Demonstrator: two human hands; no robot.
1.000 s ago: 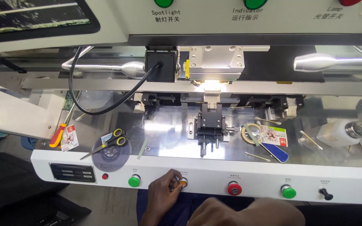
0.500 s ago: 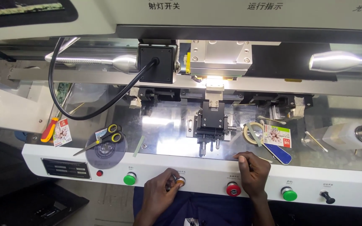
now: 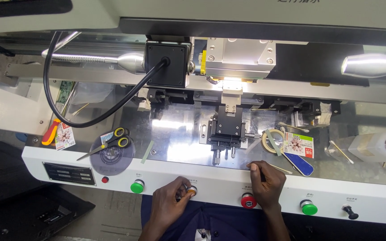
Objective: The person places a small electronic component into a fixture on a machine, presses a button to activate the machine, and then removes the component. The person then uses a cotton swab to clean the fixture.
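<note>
The left hand [image 3: 169, 203] is pinching its fingertips around a small brass-coloured knob [image 3: 192, 190] on the white front panel [image 3: 68, 156] of the machine, so the knob is sitting right at the fingertips, between a green button [image 3: 137, 186] to its left and a red button [image 3: 248, 201] to its right. The right hand [image 3: 268, 180] is resting over the panel's upper edge, just above the red button, with thumb and fingers closed on a thin pale stick [image 3: 269, 167] that is lying along the rim of the shiny metal work plate [image 3: 175, 134]. The stick is running from the fingertips out to the right, toward a blue-handled tool [image 3: 301, 163]. Just beyond the hand, a black fixture block [image 3: 227, 129] is standing on the plate. A roll of tape [image 3: 273, 140] is lying beside it. Far to the left, yellow-handled scissors [image 3: 108, 143] are lying across a clear round disc [image 3: 111, 157]. No container is showing clearly enough to tell what it is holding.
</note>
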